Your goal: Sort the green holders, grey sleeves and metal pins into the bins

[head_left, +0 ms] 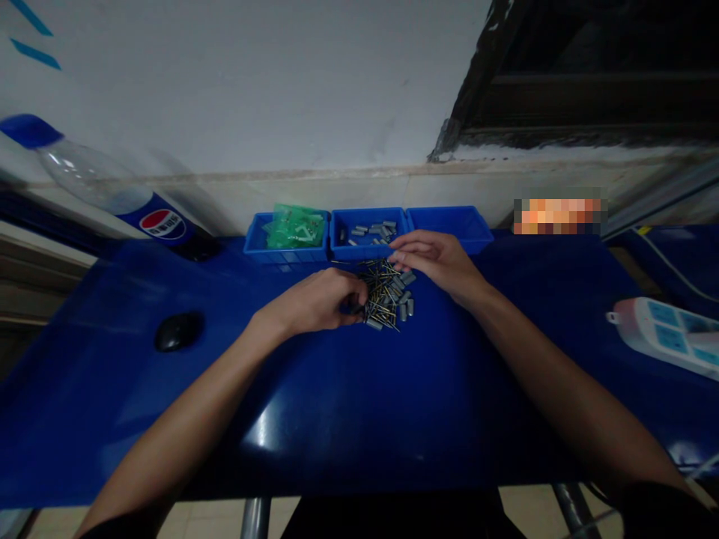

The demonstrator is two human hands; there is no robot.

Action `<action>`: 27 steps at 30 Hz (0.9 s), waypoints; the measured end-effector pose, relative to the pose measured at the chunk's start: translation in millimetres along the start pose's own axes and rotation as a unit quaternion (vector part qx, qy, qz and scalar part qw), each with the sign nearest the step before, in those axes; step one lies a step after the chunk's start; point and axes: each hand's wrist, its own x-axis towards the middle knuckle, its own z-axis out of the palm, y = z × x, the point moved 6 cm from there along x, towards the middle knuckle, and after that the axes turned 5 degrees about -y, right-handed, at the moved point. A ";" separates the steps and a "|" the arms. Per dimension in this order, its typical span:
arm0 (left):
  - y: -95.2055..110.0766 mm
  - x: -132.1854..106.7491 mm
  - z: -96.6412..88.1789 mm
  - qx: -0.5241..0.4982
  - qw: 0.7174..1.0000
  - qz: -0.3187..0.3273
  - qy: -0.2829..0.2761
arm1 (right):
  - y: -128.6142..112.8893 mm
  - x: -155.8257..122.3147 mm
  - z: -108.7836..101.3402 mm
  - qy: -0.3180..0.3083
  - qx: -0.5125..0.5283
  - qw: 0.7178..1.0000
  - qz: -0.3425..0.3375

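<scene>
A glossy blue bench [348, 419] is seen from the head view, set against a pale wall, with three blue plastic bins [368, 232] lined along its far edge. Just in front of the middle bin lies a pile of thin metal pins and small grey sleeves [389, 296]. The left hand [314, 303] is closed at the pile's near-left edge, its fingers pinched on something dark that cannot be made out. The right hand [435, 258] rests on the pile's far-right side, fingers loosely apart. The parts are judged light, stiff and slippery, best pinched mid-shaft. Left of the pile lies a black mouse [178, 331].
</scene>
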 end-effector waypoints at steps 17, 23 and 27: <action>-3.2 -6.0 -14.8 0.047 0.994 -0.032 0.091 | -8.5 -3.9 6.6 -0.078 -0.066 0.995 0.004; -0.5 -7.8 -29.3 -0.155 0.963 -0.019 0.219 | -0.6 -3.5 10.9 -0.098 -0.040 0.994 0.014; -4.7 -7.5 -29.3 -0.217 0.938 -0.038 0.266 | 5.8 -5.8 20.2 -0.120 0.028 0.992 0.028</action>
